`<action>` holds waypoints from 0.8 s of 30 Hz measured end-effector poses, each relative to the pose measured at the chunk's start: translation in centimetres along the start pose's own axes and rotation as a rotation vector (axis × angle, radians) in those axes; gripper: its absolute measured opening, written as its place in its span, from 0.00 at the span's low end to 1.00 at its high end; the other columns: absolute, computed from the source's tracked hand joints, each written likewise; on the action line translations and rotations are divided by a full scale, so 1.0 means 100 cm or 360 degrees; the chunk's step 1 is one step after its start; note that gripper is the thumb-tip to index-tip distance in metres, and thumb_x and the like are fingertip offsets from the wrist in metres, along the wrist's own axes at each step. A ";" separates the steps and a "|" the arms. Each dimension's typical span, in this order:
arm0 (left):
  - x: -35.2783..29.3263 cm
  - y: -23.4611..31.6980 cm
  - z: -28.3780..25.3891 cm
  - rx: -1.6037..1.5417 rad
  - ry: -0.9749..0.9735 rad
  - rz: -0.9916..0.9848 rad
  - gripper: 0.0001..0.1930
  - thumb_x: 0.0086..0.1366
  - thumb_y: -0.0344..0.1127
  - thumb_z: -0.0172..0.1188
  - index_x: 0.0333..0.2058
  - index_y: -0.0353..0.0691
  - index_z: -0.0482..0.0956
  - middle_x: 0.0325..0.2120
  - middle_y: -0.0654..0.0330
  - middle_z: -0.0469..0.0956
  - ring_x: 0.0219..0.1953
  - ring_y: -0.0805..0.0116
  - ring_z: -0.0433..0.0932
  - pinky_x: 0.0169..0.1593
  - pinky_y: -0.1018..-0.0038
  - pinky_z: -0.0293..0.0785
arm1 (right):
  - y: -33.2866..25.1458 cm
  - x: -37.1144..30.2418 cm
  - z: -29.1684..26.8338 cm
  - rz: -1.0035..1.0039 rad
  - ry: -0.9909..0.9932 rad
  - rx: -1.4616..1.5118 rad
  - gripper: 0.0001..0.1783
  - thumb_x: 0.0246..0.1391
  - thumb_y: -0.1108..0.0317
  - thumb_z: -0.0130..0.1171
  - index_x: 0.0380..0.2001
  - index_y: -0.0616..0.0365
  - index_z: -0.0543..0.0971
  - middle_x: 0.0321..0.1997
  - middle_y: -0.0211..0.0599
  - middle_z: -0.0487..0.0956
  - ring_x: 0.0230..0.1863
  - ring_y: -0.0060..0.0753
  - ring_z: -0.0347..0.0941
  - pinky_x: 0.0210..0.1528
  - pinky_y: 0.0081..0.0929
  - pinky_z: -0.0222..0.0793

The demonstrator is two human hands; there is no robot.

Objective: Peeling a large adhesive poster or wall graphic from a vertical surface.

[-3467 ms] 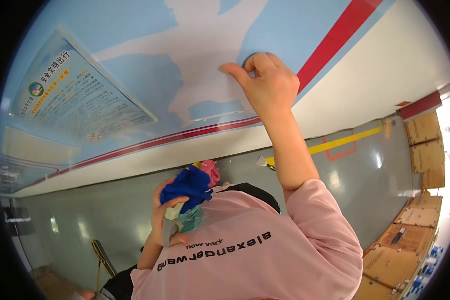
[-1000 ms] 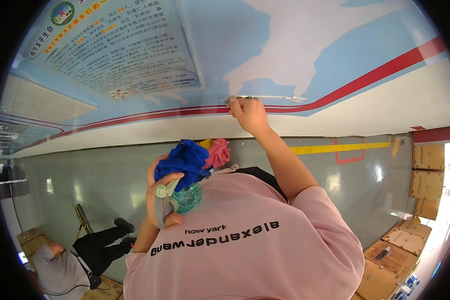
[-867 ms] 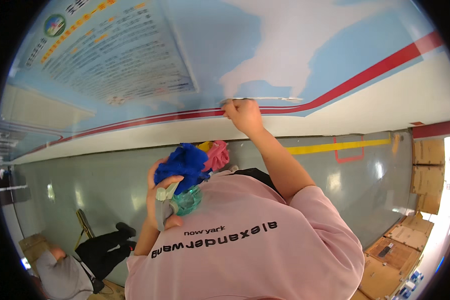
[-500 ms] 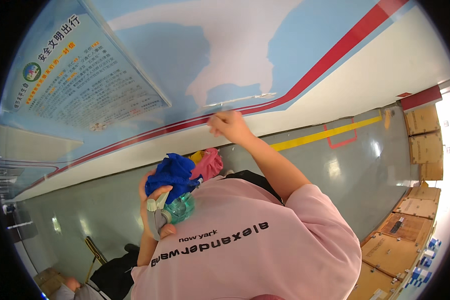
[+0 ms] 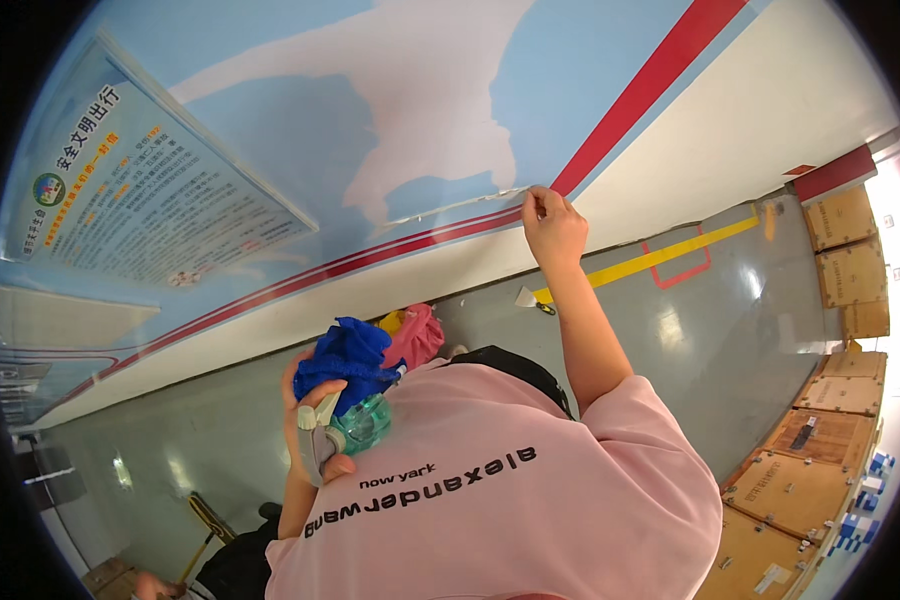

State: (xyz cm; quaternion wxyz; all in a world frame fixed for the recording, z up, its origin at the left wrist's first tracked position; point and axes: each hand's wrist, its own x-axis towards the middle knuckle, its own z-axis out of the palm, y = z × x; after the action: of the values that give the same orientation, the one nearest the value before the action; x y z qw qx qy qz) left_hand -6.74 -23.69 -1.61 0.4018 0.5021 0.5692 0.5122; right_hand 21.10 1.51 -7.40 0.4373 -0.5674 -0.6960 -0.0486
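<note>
Thin film [image 5: 450, 205] is pinched closed at its edge by the right hand [image 5: 553, 225], above the red stripe [image 5: 390, 248]; it likely tears easily. Blue cloth [image 5: 345, 357] and spray bottle [image 5: 350, 428] are gripped in the left hand [image 5: 315, 440].

- The wall [image 5: 610, 80] is pale blue with a large irregular whitish patch [image 5: 420, 90] — a red stripe [image 5: 670, 70] runs along it, above a white lower band [image 5: 770, 120].
- A framed poster [image 5: 140, 200] with small print hangs on the wall at the left.
- The floor [image 5: 690, 340] is glossy grey and reflects light — yellow and red line markings [image 5: 670, 255] run near the wall's foot.
- Brown cardboard boxes [image 5: 830, 420] are stacked along the right edge.
</note>
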 end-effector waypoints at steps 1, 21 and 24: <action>0.000 -0.001 0.000 0.0021 -0.0006 -0.0025 0.45 0.34 0.73 0.63 0.39 0.36 0.78 0.54 0.45 0.57 0.56 0.49 0.61 0.58 0.61 0.55 | 0.000 0.001 0.002 0.0005 -0.0002 0.0002 0.03 0.42 0.70 0.59 0.25 0.53 0.77 0.20 0.30 0.77 0.18 0.31 0.73 0.20 0.25 0.68; 0.011 -0.022 -0.006 0.0052 0.0276 -0.0062 0.33 0.38 0.28 0.65 0.48 0.27 0.67 0.38 0.54 0.76 0.41 0.64 0.75 0.50 0.71 0.68 | -0.004 -0.001 0.006 -0.0148 0.0182 -0.0048 0.06 0.42 0.71 0.58 0.24 0.55 0.70 0.20 0.31 0.73 0.16 0.34 0.70 0.16 0.26 0.66; 0.013 -0.020 -0.005 -0.0118 0.0289 -0.0126 0.33 0.37 0.27 0.65 0.48 0.27 0.68 0.38 0.54 0.76 0.41 0.64 0.75 0.50 0.70 0.68 | -0.013 0.002 0.001 -0.0161 0.0169 -0.0029 0.06 0.42 0.71 0.58 0.23 0.54 0.71 0.18 0.31 0.73 0.15 0.34 0.70 0.16 0.25 0.66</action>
State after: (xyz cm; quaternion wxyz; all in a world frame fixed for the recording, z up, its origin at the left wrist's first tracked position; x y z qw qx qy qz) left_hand -7.75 -22.39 -3.43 0.3869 0.4154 0.6033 0.5601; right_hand 19.96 1.26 -6.71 0.4655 -0.5321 -0.6990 -0.1070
